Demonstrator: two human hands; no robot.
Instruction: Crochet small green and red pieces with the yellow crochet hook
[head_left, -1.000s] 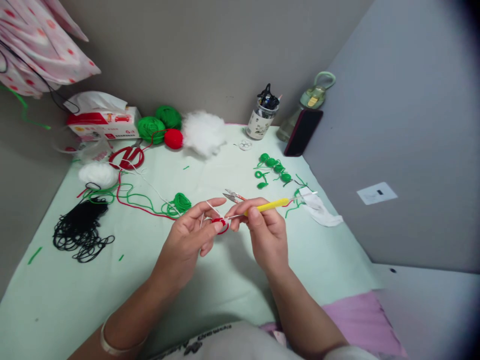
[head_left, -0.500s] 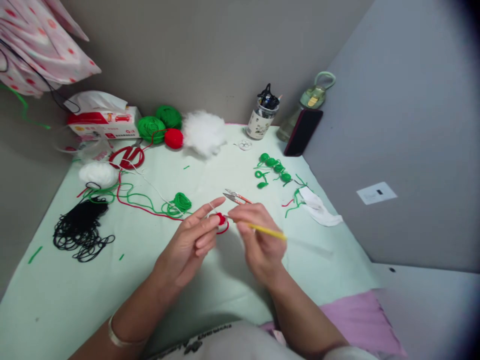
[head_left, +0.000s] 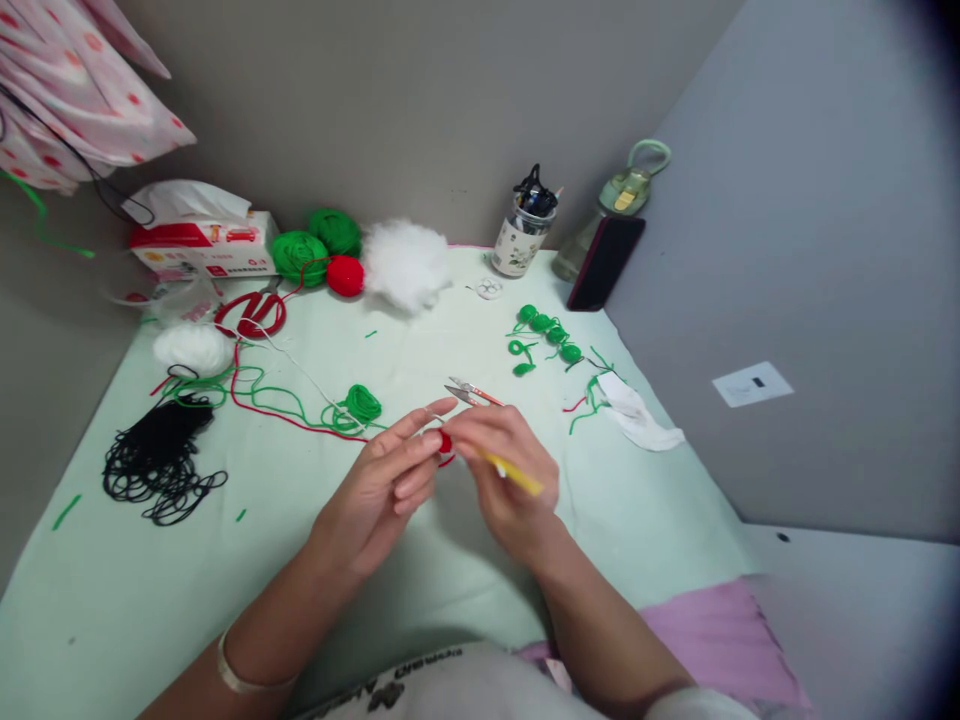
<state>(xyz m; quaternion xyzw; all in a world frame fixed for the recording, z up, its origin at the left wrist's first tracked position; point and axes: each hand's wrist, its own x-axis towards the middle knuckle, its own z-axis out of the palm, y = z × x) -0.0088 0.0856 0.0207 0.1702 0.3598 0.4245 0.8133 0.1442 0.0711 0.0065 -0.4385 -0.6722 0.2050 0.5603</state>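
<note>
Between thumb and fingers, my left hand [head_left: 394, 470] pinches a small red crochet piece [head_left: 445, 441], with a strand of yarn over its raised index finger. My right hand [head_left: 514, 480] is closed around a crochet hook with a yellow handle [head_left: 514, 472]; the hook's tip is at the red piece, partly hidden by the fingers. Red yarn [head_left: 300, 424] runs left from the work across the table. Just beyond my hands lie thread snips [head_left: 474, 391] with orange handles. A small green yarn coil [head_left: 364, 404] is left of them.
Along the back stand a tissue box [head_left: 206, 245], green yarn balls [head_left: 298, 258], a red ball [head_left: 345, 276], white stuffing [head_left: 406, 265], a pen jar [head_left: 523, 235], a bottle [head_left: 626, 195] and a phone [head_left: 606, 263]. Red scissors [head_left: 251, 314] and black yarn [head_left: 159, 455] lie left, green pieces [head_left: 555, 335] right.
My right hand has shifted slightly left, closer to the red piece, and the yellow handle has swung to a steeper tilt. My left hand keeps its pinch.
</note>
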